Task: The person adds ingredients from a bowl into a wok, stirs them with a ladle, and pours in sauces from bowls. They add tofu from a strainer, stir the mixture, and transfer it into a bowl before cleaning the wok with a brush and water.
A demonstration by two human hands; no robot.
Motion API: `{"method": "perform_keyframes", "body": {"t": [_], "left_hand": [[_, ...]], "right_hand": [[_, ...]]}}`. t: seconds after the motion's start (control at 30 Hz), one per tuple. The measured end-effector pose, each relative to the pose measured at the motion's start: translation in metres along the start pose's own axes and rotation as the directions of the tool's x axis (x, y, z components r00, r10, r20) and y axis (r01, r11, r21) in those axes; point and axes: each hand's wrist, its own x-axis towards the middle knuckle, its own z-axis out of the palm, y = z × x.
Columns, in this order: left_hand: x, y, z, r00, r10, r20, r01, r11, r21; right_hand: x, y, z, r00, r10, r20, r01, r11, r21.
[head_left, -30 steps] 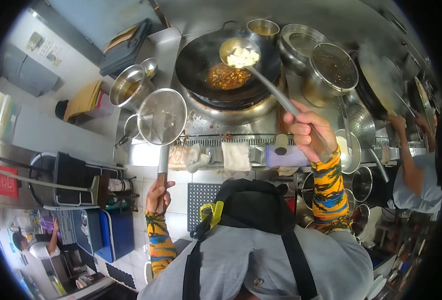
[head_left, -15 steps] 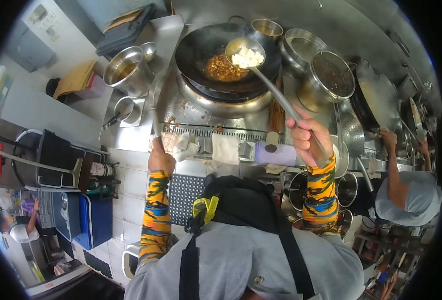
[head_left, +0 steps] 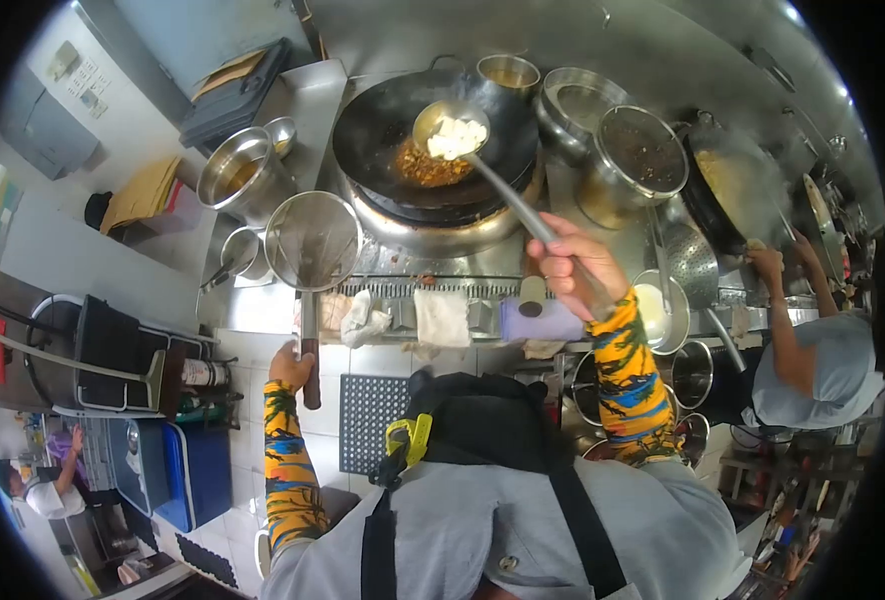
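My right hand (head_left: pixel 581 262) is wrapped around the long metal handle of a ladle (head_left: pixel 503 185). White cubes (head_left: pixel 457 138) fill its bowl, which hangs over a dark wok (head_left: pixel 368 140). Below the ladle, brown-orange chopped food (head_left: pixel 431 170) lies in the wok. My left hand (head_left: pixel 293 367) is closed at the wooden handle of a round mesh strainer (head_left: pixel 313 241); some fingers are hidden by the handle. The strainer faces up over the counter, left of the wok, its handle pointing toward me.
Left of the wok stand a tall metal pot (head_left: pixel 246 178) and a small saucepan (head_left: pixel 240 250). A second strainer (head_left: pixel 643 150) rests on a pot at the right. A co-worker (head_left: pixel 808 380) handles another wok (head_left: pixel 723 190) there. A cloth (head_left: pixel 443 318) lies along the stove's front edge.
The left-hand strainer has turned from edge-on to face-up and come back toward me. The right hand and the loaded ladle have kept nearly the same place over the wok; the view has shifted slightly.
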Motion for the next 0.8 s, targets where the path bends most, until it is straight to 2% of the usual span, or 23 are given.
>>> {"method": "perform_keyframes", "body": {"t": [0.03,0.1,0.13,0.17,0.23,0.27,0.3,0.33,0.37,0.43,0.47,0.5,0.53,0.57,0.6,0.7,0.77,0.8], "left_hand": [[0.008,0.021,0.004,0.986,0.135,-0.101,-0.131,0.991,0.038],[0.022,0.078,0.019,0.877,0.389,-0.283,-0.358,0.92,0.158],[0.024,0.111,0.023,0.936,0.326,-0.13,-0.297,0.933,0.205],[0.024,0.141,0.028,0.97,0.244,0.022,-0.241,0.935,0.262],[0.026,0.184,0.04,0.988,-0.004,0.154,-0.086,0.817,0.571],[0.036,0.177,0.061,0.991,-0.043,0.128,-0.048,0.772,0.634],[0.038,0.18,0.064,0.988,-0.056,0.142,-0.05,0.761,0.647],[0.042,0.175,0.065,0.989,-0.031,0.141,-0.061,0.798,0.6],[0.048,0.171,0.059,0.99,-0.004,0.139,-0.074,0.832,0.55],[0.059,0.156,0.038,0.977,-0.03,0.213,-0.01,0.982,0.187],[0.067,0.134,0.035,0.982,0.122,0.145,-0.129,0.991,0.037],[0.039,0.153,-0.002,0.953,0.138,0.27,0.045,0.817,-0.575],[0.035,0.156,-0.003,0.94,0.224,0.259,0.118,0.497,-0.86],[0.032,0.162,-0.004,0.93,0.294,0.22,0.203,0.087,-0.975],[0.035,0.174,-0.004,0.929,0.277,0.247,0.244,0.044,-0.969],[0.079,0.211,0.006,0.907,0.171,0.384,0.371,0.102,-0.923],[0.11,0.235,-0.004,0.804,0.35,0.48,0.48,0.093,-0.872],[0.108,0.266,-0.01,0.853,0.227,0.469,0.476,0.028,-0.879]], "right_hand": [[0.009,0.002,-0.001,1.0,0.002,-0.011,-0.002,1.0,-0.031],[0.034,0.011,-0.009,0.998,-0.011,-0.056,0.001,0.985,-0.173],[0.046,0.017,-0.012,0.997,-0.019,-0.076,0.001,0.971,-0.238],[0.054,0.023,-0.012,0.99,-0.049,-0.135,-0.01,0.913,-0.409],[0.069,0.034,-0.014,0.962,-0.151,-0.227,-0.053,0.712,-0.7],[0.075,0.047,-0.026,0.961,-0.219,-0.171,-0.011,0.584,-0.812],[0.071,0.057,-0.035,0.929,-0.361,-0.078,0.017,0.251,-0.968],[0.066,0.068,-0.044,0.87,-0.493,0.018,-0.043,-0.112,-0.993],[0.061,0.075,-0.047,0.807,-0.577,0.122,-0.077,-0.307,-0.949],[0.041,0.077,-0.054,0.749,-0.63,0.206,0.101,-0.198,-0.975],[0.03,0.08,-0.057,0.712,-0.662,0.234,0.187,-0.142,-0.972],[0.023,0.086,-0.062,0.74,-0.651,0.17,0.205,-0.022,-0.978],[0.021,0.094,-0.069,0.764,-0.635,0.111,0.223,0.099,-0.97],[0.021,0.103,-0.077,0.788,-0.613,0.057,0.238,0.218,-0.946],[0.03,0.119,-0.096,0.734,-0.67,0.108,0.287,0.162,-0.944],[0.036,0.132,-0.1,0.766,-0.643,0.017,0.193,0.204,-0.96],[0.031,0.129,-0.082,0.744,-0.668,0.006,0.223,0.24,-0.945],[0.021,0.124,-0.066,0.743,-0.669,0.003,0.246,0.269,-0.931]]}}
